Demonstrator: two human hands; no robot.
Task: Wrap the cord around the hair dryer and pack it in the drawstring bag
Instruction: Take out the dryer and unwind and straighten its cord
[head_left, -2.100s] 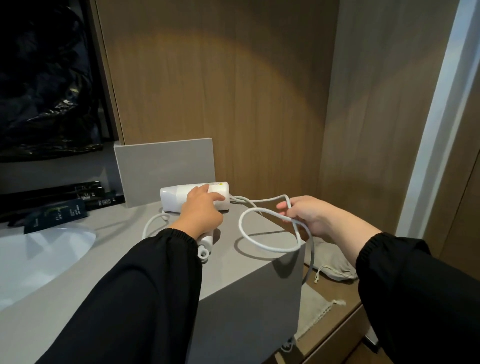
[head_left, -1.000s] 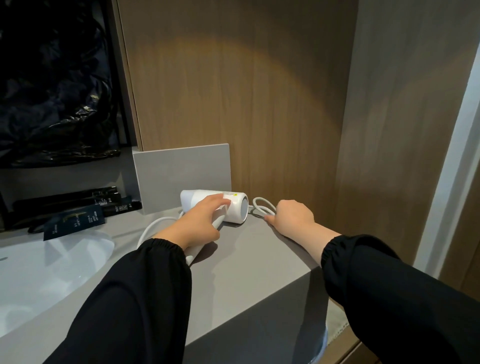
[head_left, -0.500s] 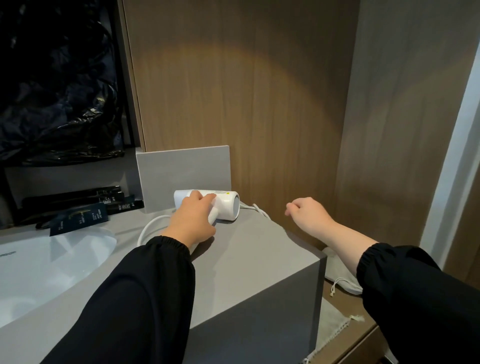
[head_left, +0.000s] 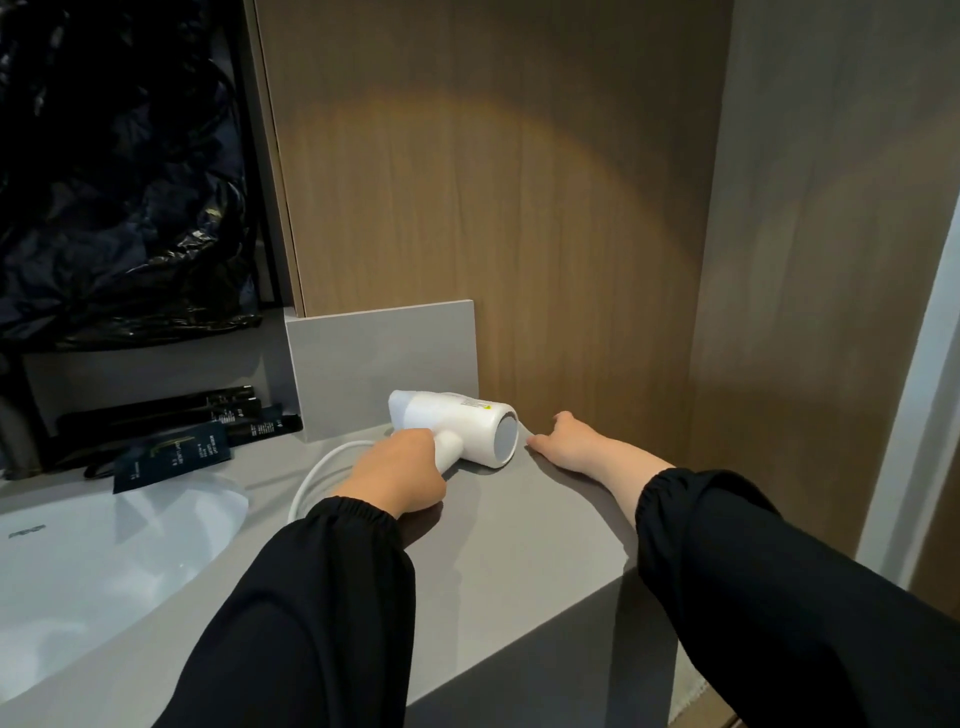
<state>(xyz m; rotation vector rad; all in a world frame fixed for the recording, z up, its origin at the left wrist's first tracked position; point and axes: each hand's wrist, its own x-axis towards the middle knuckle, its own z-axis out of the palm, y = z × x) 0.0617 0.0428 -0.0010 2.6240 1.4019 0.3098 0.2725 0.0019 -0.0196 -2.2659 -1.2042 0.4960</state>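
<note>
Counter bears hair dryer, left hand gripping; bag possibly below.

Hotel-style bathroom: white oval basin sunk in a grey stone countertop, dark toiletry sachets along its back edge, white plastic hair dryer.

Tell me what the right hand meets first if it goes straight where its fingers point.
The hair dryer: the right hand points left along the countertop at its round grey end. Depth is unclear, so it might slip just behind it.
</note>
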